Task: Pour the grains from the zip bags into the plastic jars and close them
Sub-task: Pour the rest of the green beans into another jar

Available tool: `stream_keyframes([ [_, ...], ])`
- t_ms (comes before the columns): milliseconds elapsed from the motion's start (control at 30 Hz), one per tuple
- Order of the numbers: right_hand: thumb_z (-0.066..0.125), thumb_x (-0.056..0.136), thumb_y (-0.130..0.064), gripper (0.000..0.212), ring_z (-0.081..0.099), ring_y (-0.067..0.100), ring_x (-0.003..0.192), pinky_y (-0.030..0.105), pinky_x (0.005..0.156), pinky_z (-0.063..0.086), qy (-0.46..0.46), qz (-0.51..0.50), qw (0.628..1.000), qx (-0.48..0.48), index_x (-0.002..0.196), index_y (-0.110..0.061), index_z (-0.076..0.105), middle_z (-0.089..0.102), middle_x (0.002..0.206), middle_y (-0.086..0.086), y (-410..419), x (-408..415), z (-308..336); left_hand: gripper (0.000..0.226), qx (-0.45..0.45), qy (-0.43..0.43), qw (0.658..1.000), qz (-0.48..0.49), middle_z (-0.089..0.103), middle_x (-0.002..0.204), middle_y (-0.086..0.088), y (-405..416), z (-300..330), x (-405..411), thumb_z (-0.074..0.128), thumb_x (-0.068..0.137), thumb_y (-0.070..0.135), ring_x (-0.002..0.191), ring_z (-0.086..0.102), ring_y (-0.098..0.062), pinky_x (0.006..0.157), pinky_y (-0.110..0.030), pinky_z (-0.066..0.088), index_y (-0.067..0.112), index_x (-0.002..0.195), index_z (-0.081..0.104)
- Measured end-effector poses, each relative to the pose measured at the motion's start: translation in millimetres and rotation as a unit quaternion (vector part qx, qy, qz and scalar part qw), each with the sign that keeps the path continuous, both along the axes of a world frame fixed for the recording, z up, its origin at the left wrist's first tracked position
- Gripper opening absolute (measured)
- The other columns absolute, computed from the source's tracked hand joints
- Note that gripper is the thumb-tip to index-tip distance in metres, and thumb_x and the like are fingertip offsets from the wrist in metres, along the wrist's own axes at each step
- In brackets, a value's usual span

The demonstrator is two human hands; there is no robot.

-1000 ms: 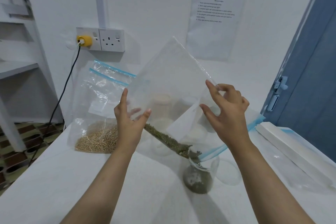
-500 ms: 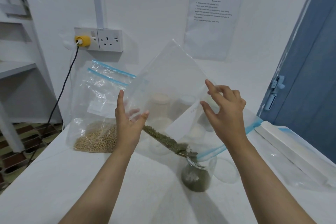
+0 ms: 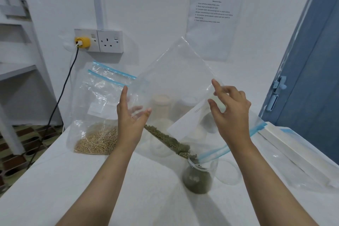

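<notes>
A clear zip bag (image 3: 176, 79) with a blue seal hangs tilted above the white table (image 3: 73, 180), its open corner over a clear plastic jar (image 3: 199, 176). My left hand (image 3: 131, 121) pinches the bag's lower left edge, fingers behind the plastic. My right hand (image 3: 231, 113) pinches its right side near the seal. A strip of green grains (image 3: 165, 137) lies along the bag's low edge and runs into the jar, which is partly filled with green grains. The jar's clear lid (image 3: 229, 172) lies beside it on the right.
A second zip bag (image 3: 95, 141) with beige grains leans against the wall at the left. Two white-lidded jars (image 3: 161, 104) stand behind the held bag. A long white box (image 3: 293, 145) and an empty bag lie at the right. A black cable (image 3: 60, 97) hangs past the table's left edge.
Both hands keep the bag tilted much as before. Green grains go on sliding toward the jar. The view has shifted slightly.
</notes>
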State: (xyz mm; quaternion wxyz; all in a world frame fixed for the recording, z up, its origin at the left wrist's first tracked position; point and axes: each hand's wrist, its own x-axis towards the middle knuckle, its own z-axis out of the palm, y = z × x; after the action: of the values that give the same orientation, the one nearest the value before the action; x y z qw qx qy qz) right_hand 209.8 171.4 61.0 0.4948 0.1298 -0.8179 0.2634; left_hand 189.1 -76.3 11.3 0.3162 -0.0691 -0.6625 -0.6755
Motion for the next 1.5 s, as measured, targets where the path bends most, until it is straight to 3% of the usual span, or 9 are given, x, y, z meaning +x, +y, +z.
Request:
stream_keyframes([
  [233, 0.065, 0.093, -0.014, 0.052, 0.043, 0.011, 0.092, 0.034, 0.082, 0.032, -0.074, 0.045, 0.996, -0.005, 0.137, -0.041, 0.053, 0.061, 0.098, -0.003, 6, -1, 6, 0.091, -0.001, -0.001, 1.000, -0.002, 0.037, 0.144, 0.003, -1, 0, -1, 0.074, 0.086, 0.008, 0.104, 0.062, -0.006, 0.076, -0.006, 0.047, 0.054, 0.145, 0.022],
  [367, 0.067, 0.093, -0.015, 0.049, 0.044, 0.014, 0.089, 0.036, 0.080, 0.033, -0.075, 0.041, 0.996, -0.018, 0.137, -0.035, 0.056, 0.060, 0.090, -0.013, 5, 0, 7, 0.100, 0.021, 0.006, 0.999, -0.034, 0.034, 0.148, -0.001, 1, 0, 1, 0.073, 0.086, 0.003, 0.111, 0.061, -0.010, 0.081, -0.012, 0.051, 0.060, 0.141, 0.011],
  [567, 0.070, 0.091, -0.019, 0.051, 0.041, 0.012, 0.091, 0.031, 0.079, 0.022, -0.062, 0.031, 0.997, -0.031, 0.139, -0.029, 0.055, 0.057, 0.091, -0.014, 4, 2, 4, 0.107, 0.049, -0.011, 0.996, -0.071, 0.037, 0.150, -0.003, 8, -12, 4, 0.072, 0.086, 0.005, 0.118, 0.061, -0.012, 0.086, -0.020, 0.053, 0.065, 0.140, 0.002],
  [700, 0.072, 0.090, -0.022, 0.051, 0.041, 0.013, 0.092, 0.032, 0.080, 0.023, -0.059, 0.039, 0.997, -0.042, 0.137, -0.029, 0.056, 0.058, 0.091, -0.012, 5, 2, 4, 0.100, 0.030, -0.016, 0.997, -0.072, 0.039, 0.148, 0.005, 11, -17, 4, 0.071, 0.088, 0.009, 0.115, 0.063, -0.009, 0.084, -0.019, 0.050, 0.062, 0.144, 0.007],
  [900, 0.074, 0.089, -0.024, 0.052, 0.044, 0.015, 0.092, 0.036, 0.080, 0.030, -0.047, 0.049, 0.996, -0.051, 0.136, -0.033, 0.055, 0.059, 0.090, -0.010, 8, 2, 5, 0.079, 0.018, -0.002, 0.999, -0.049, 0.039, 0.142, 0.011, 13, -12, 0, 0.070, 0.088, 0.007, 0.108, 0.063, -0.004, 0.083, -0.013, 0.051, 0.051, 0.142, 0.034],
  [1167, 0.073, 0.089, -0.022, 0.050, 0.045, 0.017, 0.089, 0.037, 0.079, 0.031, -0.038, 0.040, 0.997, -0.047, 0.136, -0.026, 0.058, 0.060, 0.089, -0.007, 11, -1, 5, 0.079, 0.019, 0.004, 0.999, -0.040, 0.040, 0.131, 0.017, 18, -6, -7, 0.069, 0.089, 0.001, 0.103, 0.061, -0.006, 0.082, -0.010, 0.049, 0.048, 0.141, 0.033],
  [1333, 0.072, 0.090, -0.022, 0.050, 0.044, 0.016, 0.089, 0.036, 0.080, 0.029, -0.047, 0.038, 0.997, -0.054, 0.137, -0.028, 0.056, 0.057, 0.088, -0.010, 12, -1, 7, 0.079, 0.007, 0.010, 1.000, -0.027, 0.039, 0.131, 0.014, 20, -4, -8, 0.066, 0.090, -0.002, 0.096, 0.061, 0.005, 0.081, -0.009, 0.048, 0.043, 0.144, 0.032],
  [1500, 0.072, 0.090, -0.021, 0.052, 0.045, 0.016, 0.090, 0.036, 0.080, 0.030, -0.051, 0.037, 0.997, -0.054, 0.138, -0.030, 0.055, 0.057, 0.089, -0.010, 13, -2, 8, 0.078, -0.002, 0.018, 1.000, -0.022, 0.039, 0.129, 0.016, 20, -3, -11, 0.065, 0.090, -0.004, 0.095, 0.061, 0.004, 0.081, -0.010, 0.049, 0.042, 0.144, 0.032],
])
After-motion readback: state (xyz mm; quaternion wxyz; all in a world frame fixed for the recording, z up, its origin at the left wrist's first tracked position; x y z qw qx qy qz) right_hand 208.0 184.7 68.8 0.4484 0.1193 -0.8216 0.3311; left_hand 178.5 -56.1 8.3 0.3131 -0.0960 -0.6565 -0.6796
